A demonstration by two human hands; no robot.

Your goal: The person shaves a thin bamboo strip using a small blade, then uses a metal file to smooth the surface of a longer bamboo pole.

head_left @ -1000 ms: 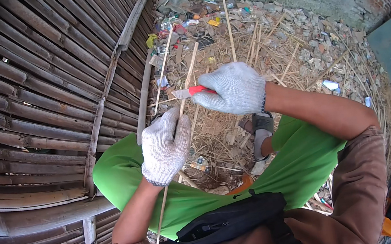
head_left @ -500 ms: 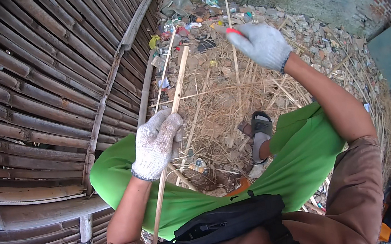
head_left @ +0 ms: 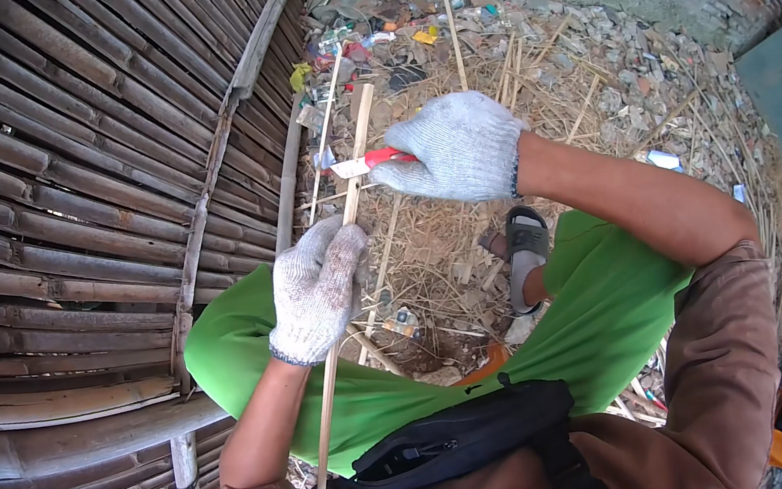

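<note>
Your right hand point(head_left: 458, 148), fingers closed on the red knife point(head_left: 386, 156), has swung back, bringing the blade across the pale strip point(head_left: 359, 133), apparently ready for cutting, just beyond the gripping fingers of your left hand point(head_left: 314, 286).

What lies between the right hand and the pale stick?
In the head view, a knife lies between the right hand and the pale stick: its red handle sticks out of the hand, and its blade crosses the stick.
</note>
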